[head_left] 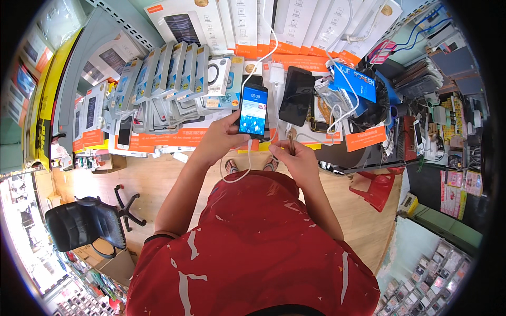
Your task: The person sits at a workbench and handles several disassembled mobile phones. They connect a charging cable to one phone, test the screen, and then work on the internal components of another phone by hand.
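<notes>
My left hand (221,138) is closed around a smartphone (252,113) with a lit blue lock screen, held upright over the counter's front edge. A white charging cable (250,158) runs from the phone's lower end and loops down in front of me. My right hand (295,158) sits just right of it, fingers closed on a slim brown stick-like tool (291,138) whose exact kind I cannot make out. Beyond that hand, a black phone (296,96) with a dark screen lies on the counter, beside a white charger plug (276,73).
Packaged boxes (174,68) stand in a row at the back left, with white-and-orange cartons (300,23) behind. A blue box (354,82) and tangled cables lie to the right. A black office chair (87,224) stands at lower left, a red stool (374,189) at right.
</notes>
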{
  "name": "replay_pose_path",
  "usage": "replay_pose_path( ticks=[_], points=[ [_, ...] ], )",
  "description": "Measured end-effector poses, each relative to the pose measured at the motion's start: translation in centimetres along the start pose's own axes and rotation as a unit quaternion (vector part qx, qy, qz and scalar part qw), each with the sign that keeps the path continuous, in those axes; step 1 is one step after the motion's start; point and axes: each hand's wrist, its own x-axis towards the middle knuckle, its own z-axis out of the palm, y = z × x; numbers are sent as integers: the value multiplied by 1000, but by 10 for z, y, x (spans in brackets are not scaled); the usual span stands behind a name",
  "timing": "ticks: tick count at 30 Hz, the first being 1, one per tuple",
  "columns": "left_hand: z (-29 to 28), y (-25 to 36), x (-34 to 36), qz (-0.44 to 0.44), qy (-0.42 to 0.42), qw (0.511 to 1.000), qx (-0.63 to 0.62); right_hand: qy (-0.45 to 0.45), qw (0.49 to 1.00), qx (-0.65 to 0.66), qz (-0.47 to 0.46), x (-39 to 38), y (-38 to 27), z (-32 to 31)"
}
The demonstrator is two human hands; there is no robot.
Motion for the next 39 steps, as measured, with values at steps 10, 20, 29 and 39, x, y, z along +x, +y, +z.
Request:
replay_pose_path(
  ticks=[10,20,29,39],
  points=[
    [7,-15,-2,34,107,992,53,-13,997,-76,-8,5,12,4],
    [13,-25,-5,53,108,992,-29,-55,985,-159,-41,15,1,20],
    [11,-32,-19,33,109,991,-68,-55,993,-104,-25,9,-2,23],
    [12,-37,-27,48,131,990,11,-36,996,-72,-32,5,-3,28]
  ],
)
